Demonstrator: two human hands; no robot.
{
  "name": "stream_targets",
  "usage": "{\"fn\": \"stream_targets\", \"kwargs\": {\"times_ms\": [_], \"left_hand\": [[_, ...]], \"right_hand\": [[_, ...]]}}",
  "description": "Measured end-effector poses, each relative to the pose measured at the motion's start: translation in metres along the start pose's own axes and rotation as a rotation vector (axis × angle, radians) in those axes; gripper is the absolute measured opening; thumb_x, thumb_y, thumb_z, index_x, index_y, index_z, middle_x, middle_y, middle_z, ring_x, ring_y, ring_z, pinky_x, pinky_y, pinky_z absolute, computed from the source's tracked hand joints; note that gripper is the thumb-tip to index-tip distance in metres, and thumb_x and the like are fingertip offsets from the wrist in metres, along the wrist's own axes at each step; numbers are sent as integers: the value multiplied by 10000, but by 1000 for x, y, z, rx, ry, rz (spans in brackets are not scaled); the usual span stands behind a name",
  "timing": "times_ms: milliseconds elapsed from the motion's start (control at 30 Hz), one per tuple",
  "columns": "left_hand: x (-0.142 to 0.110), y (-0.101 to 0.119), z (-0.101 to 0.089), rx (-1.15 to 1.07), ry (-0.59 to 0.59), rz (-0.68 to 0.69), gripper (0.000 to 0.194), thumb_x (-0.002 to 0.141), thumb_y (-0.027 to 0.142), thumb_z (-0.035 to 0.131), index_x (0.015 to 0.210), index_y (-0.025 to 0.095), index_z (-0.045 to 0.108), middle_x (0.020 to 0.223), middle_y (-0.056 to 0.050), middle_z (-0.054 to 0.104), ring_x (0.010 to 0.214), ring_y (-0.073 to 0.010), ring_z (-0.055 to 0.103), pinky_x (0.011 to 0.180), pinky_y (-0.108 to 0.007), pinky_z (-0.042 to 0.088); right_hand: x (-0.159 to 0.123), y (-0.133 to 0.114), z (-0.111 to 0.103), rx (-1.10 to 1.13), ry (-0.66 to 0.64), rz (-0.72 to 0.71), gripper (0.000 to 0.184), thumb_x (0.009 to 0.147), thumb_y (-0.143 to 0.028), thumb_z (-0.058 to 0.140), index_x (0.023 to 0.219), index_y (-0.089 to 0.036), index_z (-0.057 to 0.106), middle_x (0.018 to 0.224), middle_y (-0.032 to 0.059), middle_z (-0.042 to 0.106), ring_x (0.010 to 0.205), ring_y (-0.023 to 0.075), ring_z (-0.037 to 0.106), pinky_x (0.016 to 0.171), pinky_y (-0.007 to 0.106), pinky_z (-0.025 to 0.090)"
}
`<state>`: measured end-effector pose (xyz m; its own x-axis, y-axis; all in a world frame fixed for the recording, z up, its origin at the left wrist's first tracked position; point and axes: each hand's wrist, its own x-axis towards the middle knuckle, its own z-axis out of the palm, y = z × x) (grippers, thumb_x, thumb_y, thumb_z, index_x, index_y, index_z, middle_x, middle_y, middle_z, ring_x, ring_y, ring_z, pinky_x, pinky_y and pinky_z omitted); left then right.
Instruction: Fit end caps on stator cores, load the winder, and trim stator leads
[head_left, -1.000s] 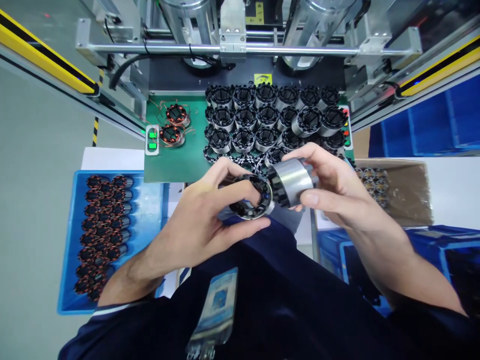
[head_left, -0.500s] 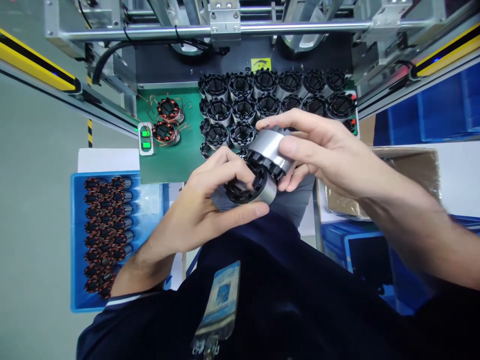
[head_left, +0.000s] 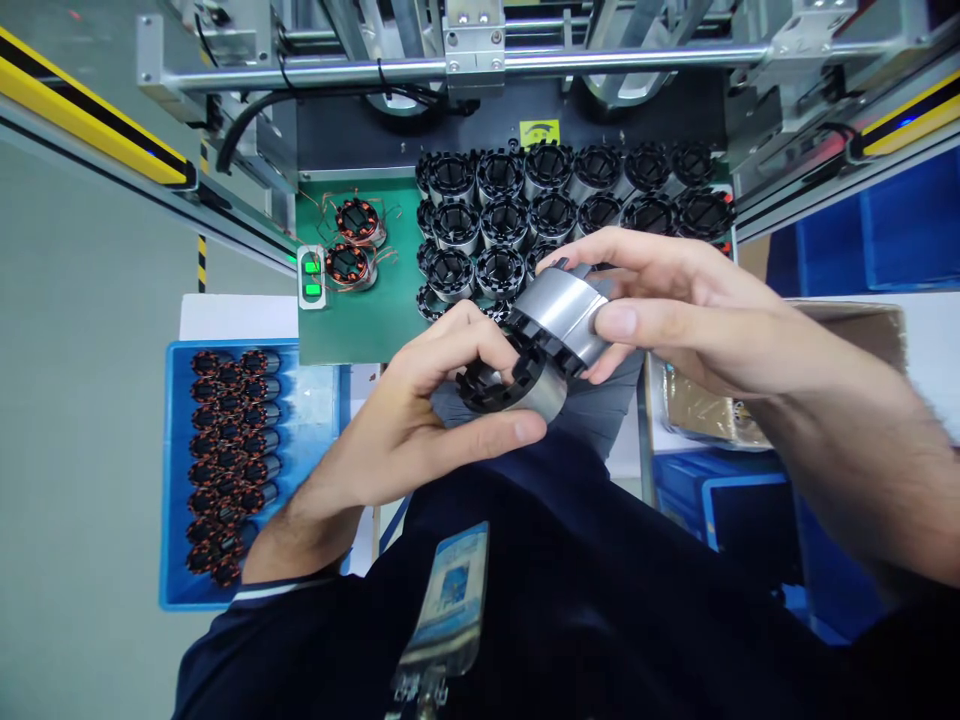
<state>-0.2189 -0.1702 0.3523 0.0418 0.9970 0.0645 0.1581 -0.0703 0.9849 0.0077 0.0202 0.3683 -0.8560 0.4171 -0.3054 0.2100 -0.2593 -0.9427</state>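
Note:
My left hand [head_left: 420, 415] grips a motor stator core [head_left: 551, 392], a metal ring with black slotted insulation, its index finger bent over the rim and its thumb along the outer wall. Above it and to the right, my right hand [head_left: 667, 305] holds a second stator core [head_left: 564, 305], tilted, with fingers and thumb around its silver side. The two cores meet or overlap at their black rims; whether they touch I cannot tell. Behind the hands, rows of unwound stator cores [head_left: 502, 222] stand on a green mat [head_left: 352, 335], partly hidden by my right hand.
Two copper-wound stators [head_left: 351, 265] with loose wires sit by a switch box with green buttons [head_left: 312, 278]. A blue bin [head_left: 174, 480] at left holds rows of wound stators. Machine rails [head_left: 375, 72] cross the back. At right are an open carton [head_left: 862, 325] and blue crates [head_left: 720, 480].
The whole scene has shifted slightly right in view. My right hand has turned its stator core a little, showing a seam line on the silver side. Both cores stay held.

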Motion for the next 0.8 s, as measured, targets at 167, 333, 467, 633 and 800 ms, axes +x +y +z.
{"fn": "stream_targets", "kwargs": {"times_ms": [167, 333, 467, 633, 800], "left_hand": [[2, -3, 1, 15, -12, 5, 240, 1071, 336, 930, 1081, 264, 702, 1115, 14, 622, 1050, -189, 599, 943, -352, 469], [2, -14, -5, 39, 29, 19, 185, 1097, 329, 895, 1065, 262, 726, 1117, 10, 650, 1042, -174, 625, 932, -324, 479], [-3, -34, -9, 47, 88, -34, 166, 1090, 363, 889, 1032, 268, 766, 1097, 0, 650, 1000, -177, 629, 874, -307, 474], [-13, -61, -11, 18, 214, -104, 218, 1077, 426, 872, 977, 265, 764, 1025, -5, 660, 958, -199, 655, 873, -309, 485], [-31, -78, -14, -44, 309, -255, 301, 1031, 492, 906, 925, 257, 751, 1003, -9, 662, 981, -214, 647, 924, -297, 504]], "right_hand": [[5, 4, 3, -3, -7, -9, 592, 955, -594, 1008, 1391, -254, 796, 1089, 32, 822, 845, 205, 832, 660, 302, 751], [18, -27, -25, -264, 53, -95, 570, 951, -500, 1020, 1408, -257, 781, 1114, 16, 811, 929, 180, 812, 731, 275, 732], [52, -83, -91, -572, 230, -211, 611, 959, -573, 994, 1400, -211, 775, 1028, -4, 882, 869, 145, 790, 659, 233, 576], [118, -145, -175, -1000, 562, -281, 622, 952, -511, 823, 1356, -50, 714, 1226, 19, 893, 1061, 101, 792, 787, 300, 471], [171, -157, -225, -1301, 608, -228, 556, 853, -355, 1056, 1309, -179, 789, 1368, 51, 920, 1161, 212, 796, 1131, 424, 577]]}}
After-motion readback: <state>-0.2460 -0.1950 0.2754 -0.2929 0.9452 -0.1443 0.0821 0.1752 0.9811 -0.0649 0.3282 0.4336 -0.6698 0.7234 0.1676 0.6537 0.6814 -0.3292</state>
